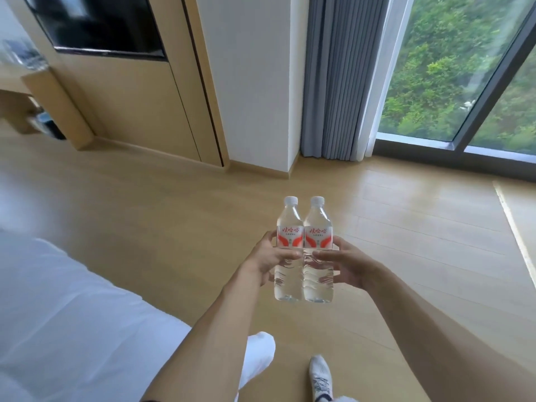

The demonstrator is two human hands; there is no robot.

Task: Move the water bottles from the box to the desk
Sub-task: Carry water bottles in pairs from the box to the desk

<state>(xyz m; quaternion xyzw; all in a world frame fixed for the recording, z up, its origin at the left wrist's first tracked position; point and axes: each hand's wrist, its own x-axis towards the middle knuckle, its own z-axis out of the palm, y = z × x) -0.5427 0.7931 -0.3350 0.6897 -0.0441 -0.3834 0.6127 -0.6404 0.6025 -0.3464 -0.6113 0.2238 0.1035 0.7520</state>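
Two clear water bottles with white caps and red-and-white labels are held upright side by side in front of me, above the wooden floor. My left hand (268, 258) grips the left bottle (289, 227) around its middle. My right hand (346, 262) grips the right bottle (318, 227) the same way. The bottles touch each other. The desk (17, 79) shows blurred at the far left edge. No box is in view.
A white bed (66, 314) fills the lower left. A wooden wall panel with a dark TV (98, 24) stands ahead left, a white pillar (255, 82) and grey curtain (339, 76) ahead, glass windows (452, 68) at right. Open wooden floor (174, 204) lies ahead. My white shoe (320, 378) is below.
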